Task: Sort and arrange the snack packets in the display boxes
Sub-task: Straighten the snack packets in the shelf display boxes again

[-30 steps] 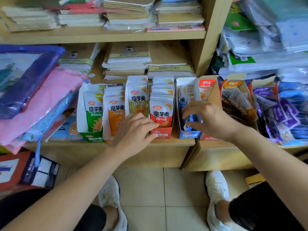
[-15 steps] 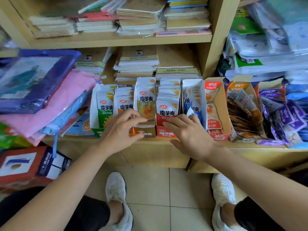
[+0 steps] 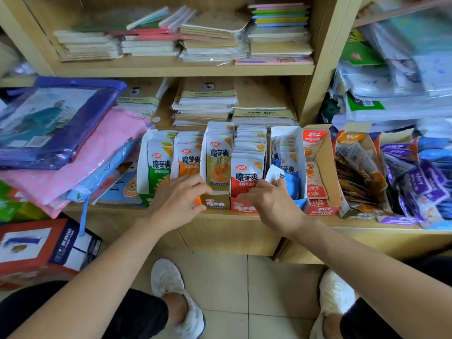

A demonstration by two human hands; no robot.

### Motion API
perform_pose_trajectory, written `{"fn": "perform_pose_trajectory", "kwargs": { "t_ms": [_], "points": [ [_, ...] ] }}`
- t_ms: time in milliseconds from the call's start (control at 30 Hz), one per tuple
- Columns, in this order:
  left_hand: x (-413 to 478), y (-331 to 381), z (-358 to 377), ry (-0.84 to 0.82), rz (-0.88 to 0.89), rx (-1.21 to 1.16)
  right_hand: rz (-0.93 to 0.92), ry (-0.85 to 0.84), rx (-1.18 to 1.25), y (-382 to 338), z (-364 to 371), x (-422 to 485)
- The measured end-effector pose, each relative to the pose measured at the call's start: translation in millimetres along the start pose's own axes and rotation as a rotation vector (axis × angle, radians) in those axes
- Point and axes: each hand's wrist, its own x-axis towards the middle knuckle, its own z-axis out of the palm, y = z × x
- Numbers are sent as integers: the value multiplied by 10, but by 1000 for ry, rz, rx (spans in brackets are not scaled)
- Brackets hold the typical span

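Forearms enter from the two lower corners, bare, and converge on the display boxes lined along the front of the low shelf [image 3: 227,231]. Far left we note a purple folder [image 3: 56,123] lying on a pink dotted bag [image 3: 80,167]. Next comes the green box [image 3: 141,172], full, packets upright.

Left hand [image 3: 176,199] lies palm-down over the box front below the orange packets [image 3: 187,157]. Its fingers are spread, lightly bent and gripping nothing, and the fingertips reach the olive box [image 3: 216,204]. Red box [image 3: 241,207] stands beside that, packed in a stepped row.

Right hand [image 3: 269,204] sits where the red box meets the blue box [image 3: 302,172], knuckles up and fingers curled. It pinches the lower edge of a blue-and-white packet [image 3: 275,173] standing tilted at the blue box's front. Further right are a red-orange box [image 3: 320,209], part full, then brown packets [image 3: 357,172] and purple packets [image 3: 420,182].

Half a second back the right hand lay flat against the red box front, holding nothing. It has since shifted right and taken the packet. Left hand has barely moved.

Writing: packets in the green, orange, olive and red boxes read 魔芋爽 in black, under a small red oval logo we cannot read. A yellow corner flash shows 20. Lettering on the red-orange box is too blurred for us.
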Motion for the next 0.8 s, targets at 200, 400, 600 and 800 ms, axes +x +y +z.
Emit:
{"fn": "perform_pose_trajectory", "kwargs": {
  "t_ms": [200, 400, 600, 800],
  "points": [
    [203, 348, -79, 240, 140, -8, -70, 146, 194, 93, -408, -107],
    [636, 806, 47, 274, 270, -46, 192, 238, 216, 585, -856, -202],
    [1042, 1030, 167, 88, 258, 34, 258, -70, 231, 820, -980, -227],
    [1268, 1115, 186, -48, 331, -124, 251, -84, 254, 876, -878, -257]
  ]
}}
